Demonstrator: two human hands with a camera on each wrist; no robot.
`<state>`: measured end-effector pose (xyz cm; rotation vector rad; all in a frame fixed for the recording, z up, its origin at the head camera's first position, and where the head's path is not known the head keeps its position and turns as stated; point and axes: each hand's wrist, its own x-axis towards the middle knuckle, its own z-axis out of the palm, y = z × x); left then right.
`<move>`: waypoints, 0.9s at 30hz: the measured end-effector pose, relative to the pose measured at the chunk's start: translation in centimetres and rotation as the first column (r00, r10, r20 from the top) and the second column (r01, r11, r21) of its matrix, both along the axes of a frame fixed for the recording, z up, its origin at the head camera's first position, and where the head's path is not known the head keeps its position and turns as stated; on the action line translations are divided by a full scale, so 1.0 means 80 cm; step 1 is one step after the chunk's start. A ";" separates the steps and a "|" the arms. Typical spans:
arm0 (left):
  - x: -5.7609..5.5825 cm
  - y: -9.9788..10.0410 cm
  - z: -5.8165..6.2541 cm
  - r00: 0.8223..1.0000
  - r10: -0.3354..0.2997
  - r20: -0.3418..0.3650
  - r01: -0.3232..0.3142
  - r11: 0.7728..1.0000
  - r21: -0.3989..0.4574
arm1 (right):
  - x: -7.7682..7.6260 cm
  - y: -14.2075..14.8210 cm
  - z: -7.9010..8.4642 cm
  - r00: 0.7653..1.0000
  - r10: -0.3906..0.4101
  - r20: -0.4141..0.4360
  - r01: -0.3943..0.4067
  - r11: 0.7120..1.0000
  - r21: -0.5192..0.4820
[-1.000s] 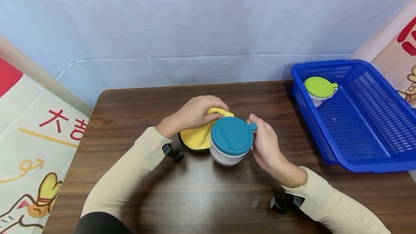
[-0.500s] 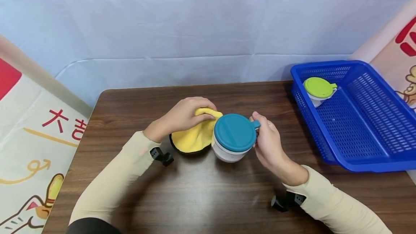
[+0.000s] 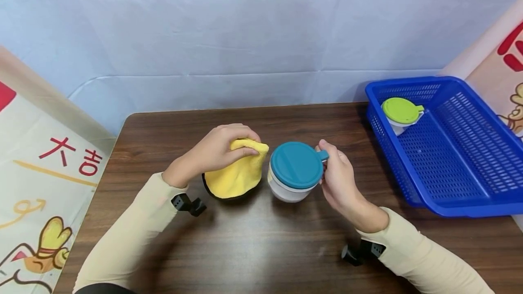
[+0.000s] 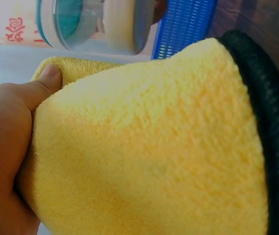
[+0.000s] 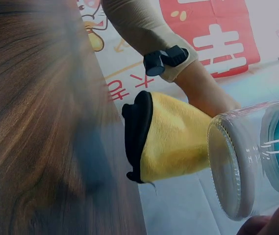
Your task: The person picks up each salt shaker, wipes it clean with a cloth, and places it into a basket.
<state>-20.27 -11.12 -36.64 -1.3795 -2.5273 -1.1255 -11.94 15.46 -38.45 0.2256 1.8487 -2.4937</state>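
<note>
My left hand (image 3: 214,149) pinches a folded yellow cloth (image 3: 234,178) with black edging, its lower part hanging down over the table. Fuzzy cloth (image 4: 159,142) fills most of the left wrist view, with my left thumb along its top. Just to the right of it, my right hand (image 3: 338,173) grips the handle of a clear jar with a teal lid (image 3: 297,164). The lid is on, and a narrow gap parts jar and cloth. In the right wrist view the jar's round base (image 5: 225,169) overlaps the cloth (image 5: 178,142) behind it; little of my right hand (image 5: 276,220) shows.
A blue plastic basket (image 3: 433,205) stands at the right of the dark wooden table (image 3: 253,248). In its back left corner is a similar jar with a lime green lid (image 3: 401,110). A pale cloth backdrop (image 3: 245,31) hangs behind the table.
My left hand has drawn the cloth to the left, away from the jar, so a gap now shows between them. My right hand and the jar have shifted slightly right and back.
</note>
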 end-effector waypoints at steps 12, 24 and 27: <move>0.025 -0.002 0.016 0.995 -0.093 -0.039 0.097 0.991 0.097 | -0.005 0.002 -0.002 1.000 -0.022 0.012 0.021 0.999 0.024; 0.039 0.010 0.021 0.989 -0.133 -0.064 0.141 0.979 0.149 | -0.007 0.001 -0.002 0.999 -0.036 0.036 0.036 0.999 0.015; 0.039 0.012 0.020 0.990 -0.119 -0.074 0.129 0.981 0.146 | -0.006 0.001 -0.001 0.998 -0.029 0.049 0.028 0.999 0.016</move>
